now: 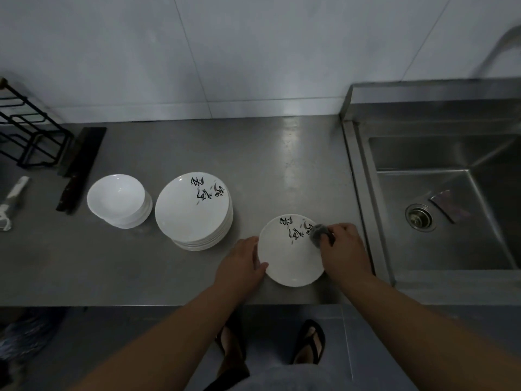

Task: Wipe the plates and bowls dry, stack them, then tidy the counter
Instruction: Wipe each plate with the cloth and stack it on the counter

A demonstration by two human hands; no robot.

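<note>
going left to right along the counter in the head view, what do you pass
black wire rack → cleaver → stack of bowls → stack of plates → left hand → single plate → right hand gripping a dark cloth → sink

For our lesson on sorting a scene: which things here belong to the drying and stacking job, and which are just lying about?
In the job: plate, cloth, plate stack, bowl stack, left hand at the plate's rim, right hand holding the cloth.

Lying about: knife, rack, white packet, sink.
</note>
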